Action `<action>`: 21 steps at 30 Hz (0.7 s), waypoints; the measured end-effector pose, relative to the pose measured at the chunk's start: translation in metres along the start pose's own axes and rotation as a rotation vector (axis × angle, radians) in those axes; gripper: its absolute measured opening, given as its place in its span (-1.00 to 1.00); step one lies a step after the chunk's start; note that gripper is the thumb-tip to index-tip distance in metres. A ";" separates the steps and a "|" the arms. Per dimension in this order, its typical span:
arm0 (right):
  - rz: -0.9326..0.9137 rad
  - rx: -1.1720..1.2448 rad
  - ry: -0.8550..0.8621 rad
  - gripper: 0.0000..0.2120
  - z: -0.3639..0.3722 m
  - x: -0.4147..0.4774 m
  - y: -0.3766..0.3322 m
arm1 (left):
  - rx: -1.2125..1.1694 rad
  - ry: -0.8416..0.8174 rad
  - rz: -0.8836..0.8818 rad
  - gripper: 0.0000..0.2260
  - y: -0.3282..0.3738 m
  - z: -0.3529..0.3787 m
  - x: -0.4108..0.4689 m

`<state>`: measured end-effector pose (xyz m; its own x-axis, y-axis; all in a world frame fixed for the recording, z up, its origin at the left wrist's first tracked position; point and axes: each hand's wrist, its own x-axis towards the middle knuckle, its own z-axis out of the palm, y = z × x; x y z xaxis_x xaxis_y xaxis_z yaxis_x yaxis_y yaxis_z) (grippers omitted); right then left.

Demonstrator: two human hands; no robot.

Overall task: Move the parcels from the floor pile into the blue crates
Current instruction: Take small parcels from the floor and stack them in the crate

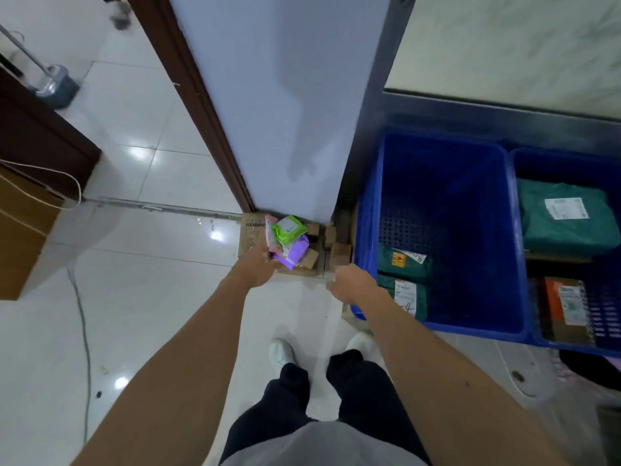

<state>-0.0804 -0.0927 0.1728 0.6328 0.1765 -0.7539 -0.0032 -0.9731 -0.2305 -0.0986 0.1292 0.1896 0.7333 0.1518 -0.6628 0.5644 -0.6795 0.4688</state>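
Parcel pile (297, 248) lies against the wall (285, 129) beside two blue crates (367, 230), open floor (151, 297) in front. Left hand (255, 268) grips a pink parcel (270, 237) in its fingers; right hand (353, 284) hangs loose, empty.

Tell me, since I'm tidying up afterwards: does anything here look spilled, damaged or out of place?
Nothing looks spilled or damaged. The floor pile is a loose jumble at the wall's foot, bright soft packets over small cardboard boxes. One oddity: a grey cable trails loose across the tiles at left.
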 end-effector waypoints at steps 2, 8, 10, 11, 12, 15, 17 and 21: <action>0.005 0.012 -0.008 -0.75 0.003 0.008 -0.004 | -0.017 -0.028 -0.017 -0.60 -0.001 0.002 0.009; -0.018 -0.038 -0.058 -0.69 -0.003 0.044 -0.004 | -0.030 -0.026 -0.055 -0.62 0.009 0.004 0.039; -0.022 -0.042 -0.076 -0.66 -0.008 0.059 -0.001 | -0.005 -0.027 -0.069 -0.63 0.012 0.003 0.050; -0.018 -0.035 -0.078 -0.64 -0.010 0.067 0.001 | 0.002 -0.027 -0.078 -0.63 0.011 0.003 0.058; -0.016 -0.031 -0.079 -0.62 -0.012 0.075 0.002 | 0.005 -0.026 -0.083 -0.63 0.012 0.003 0.065; -0.011 -0.036 -0.087 -0.65 -0.013 0.097 0.005 | 0.007 -0.036 -0.093 -0.63 0.008 0.007 0.093; 0.014 -0.025 -0.101 -0.64 -0.009 0.112 0.005 | 0.012 -0.069 -0.105 -0.64 0.003 0.012 0.114; 0.075 0.050 -0.124 -0.55 0.011 0.152 0.005 | 0.027 -0.136 -0.092 -0.67 -0.018 0.026 0.172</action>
<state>0.0069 -0.0694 0.0501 0.5286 0.1233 -0.8399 -0.0877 -0.9762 -0.1984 0.0074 0.1492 0.0519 0.6198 0.1164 -0.7761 0.6151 -0.6863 0.3882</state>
